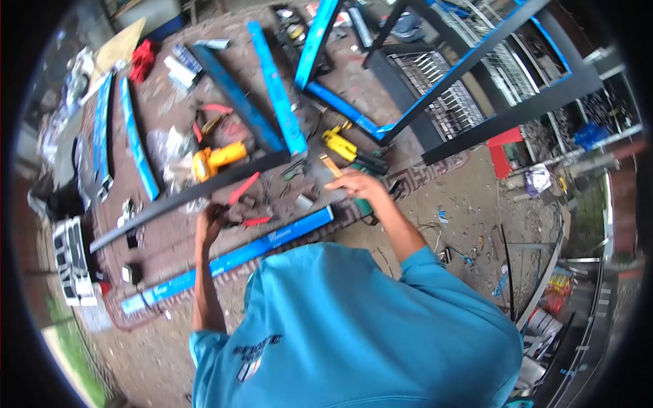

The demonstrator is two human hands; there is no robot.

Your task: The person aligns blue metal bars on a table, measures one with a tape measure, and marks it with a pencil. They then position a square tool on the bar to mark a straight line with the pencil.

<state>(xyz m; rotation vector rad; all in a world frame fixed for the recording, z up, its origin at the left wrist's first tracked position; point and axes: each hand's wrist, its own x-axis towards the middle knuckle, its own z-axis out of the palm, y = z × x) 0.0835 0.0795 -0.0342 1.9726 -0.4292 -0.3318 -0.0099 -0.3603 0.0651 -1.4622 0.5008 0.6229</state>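
My left hand (212, 219) is closed on a red-handled cutting tool (243, 190) whose red arms stick out to the right. It sits just below a long dark metal bar (183, 197) that lies slantwise on the ground. My right hand (360, 183) is curled over a green-handled tool (364, 208), next to a short grey metal piece (320, 199). A long profile wrapped in blue film (231, 258) lies just in front of my blue shirt.
A yellow power drill (214, 160) and yellow-handled pliers (343, 146) lie on the patterned mat. Several blue-wrapped profiles (275, 88) and a black-and-blue frame (476, 75) stand further out. White blocks (71, 262) sit at the left, scrap and wire on the dirt at the right.
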